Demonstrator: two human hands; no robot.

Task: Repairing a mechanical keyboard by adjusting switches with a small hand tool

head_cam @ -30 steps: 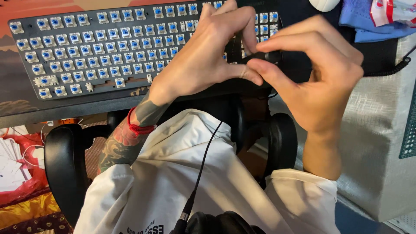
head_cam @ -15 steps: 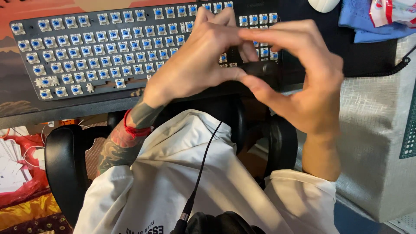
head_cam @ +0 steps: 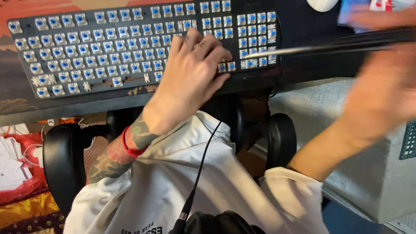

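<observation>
A black keyboard [head_cam: 86, 47] without keycaps, its blue switches bare, lies on the desk across the top of the view. My left hand [head_cam: 193, 80] rests on its right-hand part, fingers bent over the switches, and I see nothing held in it. The wrist carries a red band. My right hand [head_cam: 381, 93] is off to the right of the keyboard, over a grey surface, heavily blurred. A long dark blurred streak [head_cam: 338, 43] runs from the keyboard's right edge toward that hand. I cannot tell what it is or whether the hand grips it.
Two black chair armrests [head_cam: 63, 164] [head_cam: 281, 138] flank my white shirt, with a black cable [head_cam: 203, 160] hanging down it. A grey fabric-covered block [head_cam: 312, 112] stands right. A white mouse [head_cam: 323, 3] sits at the top edge. Red and yellow cloth [head_cam: 21, 203] lies lower left.
The hands were pinched together over the keyboard's right end. Now they have parted: the right hand has swept away to the right, and the left has settled onto the switches.
</observation>
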